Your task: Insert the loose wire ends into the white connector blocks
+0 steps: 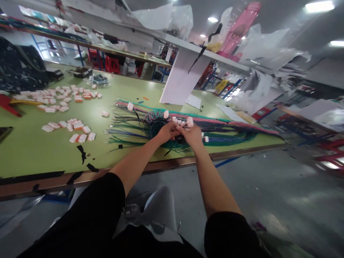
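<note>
Over a bundle of thin wires [126,125] on the table, my left hand [167,132] and my right hand [192,136] meet with their fingertips together. Both are closed in a pinch; what sits between the fingers is too small and hidden to make out. White plug connectors [190,122] lie right at the fingers. Another white connector [166,114] is just beyond my left hand, and one more [206,139] is to the right of my right hand. Green, pink, blue and black wires run left to right beneath both hands, with bare-looking ends fanned out at the left.
Loose white and orange connectors [77,126] lie in groups on the green tabletop [29,143]. Scraps of black tape [81,153] are near the front edge. A white upright panel [182,77] supports a shelf [204,52] with plastic bags and a pink bottle [240,28].
</note>
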The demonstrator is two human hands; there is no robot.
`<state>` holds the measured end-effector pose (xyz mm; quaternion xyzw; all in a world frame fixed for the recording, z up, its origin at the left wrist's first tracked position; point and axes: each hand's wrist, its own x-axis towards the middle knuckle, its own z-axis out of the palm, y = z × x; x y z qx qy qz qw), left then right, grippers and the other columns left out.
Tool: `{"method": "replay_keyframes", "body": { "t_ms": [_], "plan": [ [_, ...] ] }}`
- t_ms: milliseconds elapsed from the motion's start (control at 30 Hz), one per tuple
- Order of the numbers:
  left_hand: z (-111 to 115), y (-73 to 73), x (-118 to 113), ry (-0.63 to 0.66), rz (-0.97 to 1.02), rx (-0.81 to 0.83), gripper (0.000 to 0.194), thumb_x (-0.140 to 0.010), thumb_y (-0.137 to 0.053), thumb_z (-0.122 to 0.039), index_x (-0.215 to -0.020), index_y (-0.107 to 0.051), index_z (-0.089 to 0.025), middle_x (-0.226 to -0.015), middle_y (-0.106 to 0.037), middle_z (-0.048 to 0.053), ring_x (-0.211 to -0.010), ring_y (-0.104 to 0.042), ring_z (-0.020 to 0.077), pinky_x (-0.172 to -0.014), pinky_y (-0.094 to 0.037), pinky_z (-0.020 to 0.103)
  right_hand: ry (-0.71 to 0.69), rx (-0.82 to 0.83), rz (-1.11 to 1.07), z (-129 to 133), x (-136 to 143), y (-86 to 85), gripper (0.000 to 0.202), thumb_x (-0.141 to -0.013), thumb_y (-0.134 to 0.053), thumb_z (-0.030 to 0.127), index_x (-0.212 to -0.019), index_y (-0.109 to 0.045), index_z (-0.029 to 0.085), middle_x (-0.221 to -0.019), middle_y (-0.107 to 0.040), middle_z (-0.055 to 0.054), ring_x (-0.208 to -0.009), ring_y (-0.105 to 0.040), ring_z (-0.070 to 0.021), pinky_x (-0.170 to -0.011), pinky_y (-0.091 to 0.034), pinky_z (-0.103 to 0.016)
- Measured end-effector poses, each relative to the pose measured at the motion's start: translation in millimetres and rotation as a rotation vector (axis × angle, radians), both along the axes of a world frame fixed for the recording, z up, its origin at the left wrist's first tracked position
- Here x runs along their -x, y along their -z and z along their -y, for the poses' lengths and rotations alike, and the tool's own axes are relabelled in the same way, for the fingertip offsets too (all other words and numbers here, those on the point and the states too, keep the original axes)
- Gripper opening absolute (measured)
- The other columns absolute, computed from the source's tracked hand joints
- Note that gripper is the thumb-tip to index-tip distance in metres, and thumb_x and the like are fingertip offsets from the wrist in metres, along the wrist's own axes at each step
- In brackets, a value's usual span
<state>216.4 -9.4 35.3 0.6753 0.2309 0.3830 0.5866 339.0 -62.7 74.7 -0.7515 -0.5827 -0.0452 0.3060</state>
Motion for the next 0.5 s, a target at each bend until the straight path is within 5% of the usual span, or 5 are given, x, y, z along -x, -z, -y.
{"method": "replay_keyframes", "body": {
  "t_ms": [200,333,500],
  "plan": [
    [-1,-5.4,7,-0.16,-0.006,-0.034,0.014,-0.076,-0.056,-0.011,-0.062,-0.055,-0.014,-0.04,-0.043,-0.008,-0.04,-0.045,0.0058,-0.048,-0.034,0.017,-0.152,0.171,0.07,7,13,7.7,0.04,-0.083,-0.045,0.04,-0.113,-0.055,0.015,-0.097,-0.067,-0.011,-0.085,-0.061,-0.0231,-0.072,-0.044,-0.033],
    [-2,-3.1,5,-0.142,0.002,0.024,0.016,-0.076,-0.056,-0.013,-0.06,-0.055,-0.015,-0.038,-0.043,-0.008,-0.037,-0.044,0.0055,-0.046,-0.033,0.015,-0.167,0.368,0.262,8,15,-0.8,0.035,-0.087,-0.037,0.033,-0.112,-0.058,0.02,-0.112,-0.065,-0.01,-0.099,-0.058,-0.0254,-0.074,-0.042,-0.033],
    [-3,3.0,-5,-0.188,-0.004,0.162,0.017,-0.077,-0.051,-0.012,-0.06,-0.05,-0.015,-0.039,-0.042,-0.008,-0.035,-0.045,0.007,-0.043,-0.035,0.016,-0.023,0.528,0.454,-1,28,-14.0,0.033,-0.086,-0.036,0.026,-0.094,-0.068,0.023,-0.102,-0.069,-0.009,-0.093,-0.06,-0.0254,-0.072,-0.038,-0.034]
  ]
}}
